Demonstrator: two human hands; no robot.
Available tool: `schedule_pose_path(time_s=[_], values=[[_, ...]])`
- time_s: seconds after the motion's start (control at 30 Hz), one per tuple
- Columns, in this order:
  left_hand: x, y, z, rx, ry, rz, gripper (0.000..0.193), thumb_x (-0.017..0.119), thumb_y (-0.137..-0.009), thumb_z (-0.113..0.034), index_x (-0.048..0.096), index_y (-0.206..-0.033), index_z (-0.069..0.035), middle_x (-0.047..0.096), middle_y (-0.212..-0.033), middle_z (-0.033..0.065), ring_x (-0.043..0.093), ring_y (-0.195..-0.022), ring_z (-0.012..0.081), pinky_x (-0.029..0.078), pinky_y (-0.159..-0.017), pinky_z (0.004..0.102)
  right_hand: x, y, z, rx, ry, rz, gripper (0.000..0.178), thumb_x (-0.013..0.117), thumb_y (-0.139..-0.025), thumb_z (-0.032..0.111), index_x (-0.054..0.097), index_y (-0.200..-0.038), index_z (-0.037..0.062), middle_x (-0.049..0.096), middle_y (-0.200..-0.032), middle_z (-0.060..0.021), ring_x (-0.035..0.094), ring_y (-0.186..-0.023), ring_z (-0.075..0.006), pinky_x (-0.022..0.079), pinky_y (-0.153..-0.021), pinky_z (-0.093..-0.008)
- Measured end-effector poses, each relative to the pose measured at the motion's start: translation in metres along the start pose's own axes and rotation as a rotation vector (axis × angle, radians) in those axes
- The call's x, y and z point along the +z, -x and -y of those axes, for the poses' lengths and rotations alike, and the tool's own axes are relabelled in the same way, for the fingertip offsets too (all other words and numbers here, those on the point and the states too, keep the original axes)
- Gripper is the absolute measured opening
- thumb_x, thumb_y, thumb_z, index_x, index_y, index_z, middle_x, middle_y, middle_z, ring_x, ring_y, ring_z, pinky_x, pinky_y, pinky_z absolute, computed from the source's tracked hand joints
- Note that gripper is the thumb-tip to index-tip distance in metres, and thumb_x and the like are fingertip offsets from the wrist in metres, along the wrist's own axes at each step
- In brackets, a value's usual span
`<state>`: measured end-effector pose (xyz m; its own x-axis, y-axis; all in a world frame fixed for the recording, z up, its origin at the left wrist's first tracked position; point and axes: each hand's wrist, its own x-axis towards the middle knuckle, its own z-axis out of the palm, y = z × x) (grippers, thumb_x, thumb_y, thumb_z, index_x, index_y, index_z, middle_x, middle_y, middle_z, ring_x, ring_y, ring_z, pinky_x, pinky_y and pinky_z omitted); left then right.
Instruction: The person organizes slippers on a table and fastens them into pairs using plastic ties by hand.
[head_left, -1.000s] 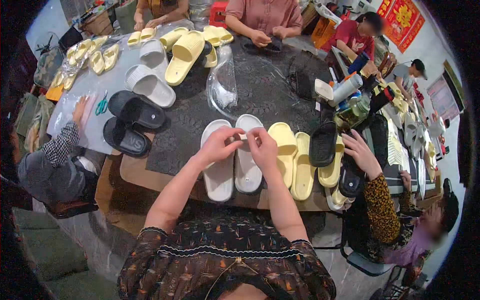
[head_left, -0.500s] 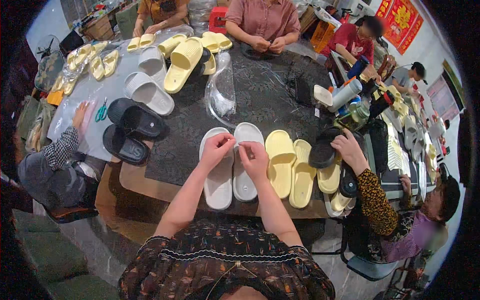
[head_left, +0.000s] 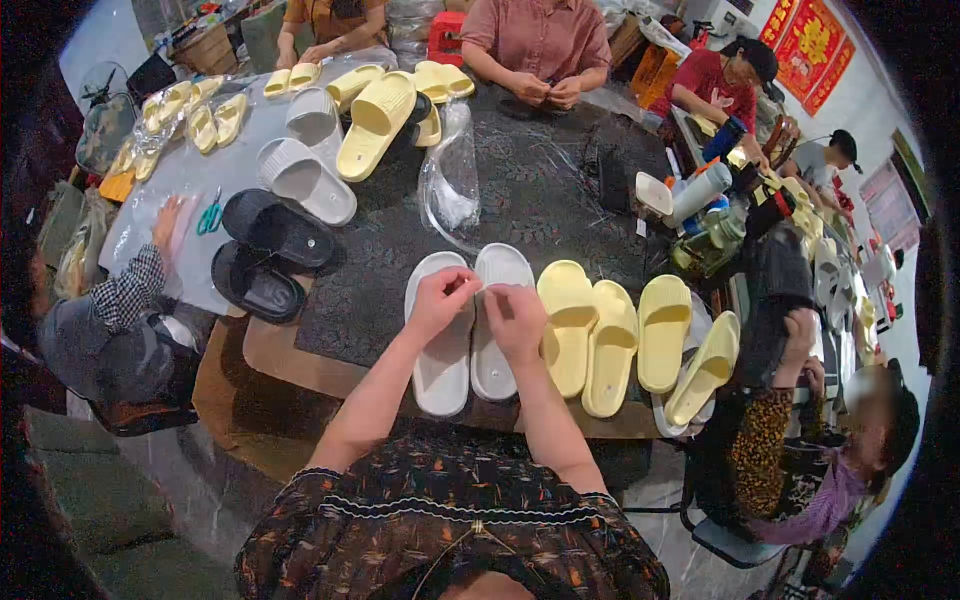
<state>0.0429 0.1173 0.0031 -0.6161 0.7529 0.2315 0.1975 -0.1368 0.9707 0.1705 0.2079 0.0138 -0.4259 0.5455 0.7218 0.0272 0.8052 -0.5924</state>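
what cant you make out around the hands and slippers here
Head view: parts of the grey slippers, hidden by the left hand and right hand.
Head view: whether either hand pinches anything, too small to tell.
Head view: head of the pink-shirted co-worker, cut off by the upper edge.

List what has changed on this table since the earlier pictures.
The black slippers that lay over the right-hand yellow pair are gone from there, leaving it uncovered. The co-worker's hand has moved right, to a dark item; whether it holds the slippers is unclear. The left hand and right hand stay over the grey slippers, with the other yellow pair beside them.
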Motion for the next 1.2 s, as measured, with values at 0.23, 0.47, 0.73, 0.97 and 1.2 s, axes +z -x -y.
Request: schedule_pose_path(time_s=[0.23, 0.47, 0.73, 0.97, 1.2], values=[[0.005, 0.001, -0.008, -0.040, 0.065, -0.090, 0.009, 0.068, -0.084, -0.009, 0.066, -0.088, -0.001, 0.060, -0.075, 0.0000, 0.054, -0.068, 0.0063, 0.044, -0.061, 0.0227, -0.004, 0.002, -0.005, 0.078, -0.041, -0.030, 0.008, 0.072, -0.078, 0.007, 0.065, -0.082, 0.0067, 0.061, -0.072, -0.0052, 0.057, -0.065, -0.0185, 0.045, -0.057, -0.0295], [0.002, -0.003, 0.003, 0.228, -0.111, -0.028, 0.009, 0.068, -0.082, -0.007, 0.065, -0.086, 0.000, 0.063, -0.084, 0.0055, 0.059, -0.081, 0.0156, 0.045, -0.075, 0.0281, -0.001, 0.000, -0.004, 0.021, -0.056, -0.024, 0.008, 0.072, -0.078, 0.006, 0.065, -0.082, 0.0070, 0.060, -0.072, -0.0050, 0.056, -0.064, -0.0181, 0.043, -0.056, -0.0291], [0.001, -0.006, 0.007, 0.363, -0.193, 0.034, 0.007, 0.066, -0.083, -0.007, 0.065, -0.085, 0.000, 0.061, -0.083, 0.0061, 0.057, -0.080, 0.0154, 0.045, -0.073, 0.0286, -0.002, -0.002, 0.000, 0.079, -0.054, 0.007, 0.009, 0.072, -0.076, 0.006, 0.064, -0.078, 0.0071, 0.061, -0.071, -0.0048, 0.057, -0.063, -0.0204, 0.045, -0.058, -0.0316], [0.002, -0.005, 0.000, 0.197, -0.099, 0.009, 0.009, 0.065, -0.084, -0.007, 0.063, -0.084, 0.001, 0.059, -0.081, 0.0060, 0.056, -0.077, 0.0145, 0.044, -0.069, 0.0268, -0.004, -0.001, -0.002, 0.103, -0.041, 0.023, 0.008, 0.072, -0.076, 0.007, 0.064, -0.080, 0.0074, 0.061, -0.071, -0.0045, 0.056, -0.062, -0.0189, 0.045, -0.057, -0.0303], [0.001, -0.005, 0.000, 0.139, 0.006, -0.063, 0.009, 0.066, -0.083, -0.008, 0.063, -0.085, 0.000, 0.061, -0.084, 0.0070, 0.057, -0.079, 0.0170, 0.045, -0.072, 0.0290, -0.002, 0.000, -0.002, 0.173, -0.126, -0.041, 0.007, 0.071, -0.080, 0.006, 0.065, -0.084, 0.0057, 0.059, -0.072, -0.0046, 0.053, -0.062, -0.0150, 0.042, -0.055, -0.0273]])
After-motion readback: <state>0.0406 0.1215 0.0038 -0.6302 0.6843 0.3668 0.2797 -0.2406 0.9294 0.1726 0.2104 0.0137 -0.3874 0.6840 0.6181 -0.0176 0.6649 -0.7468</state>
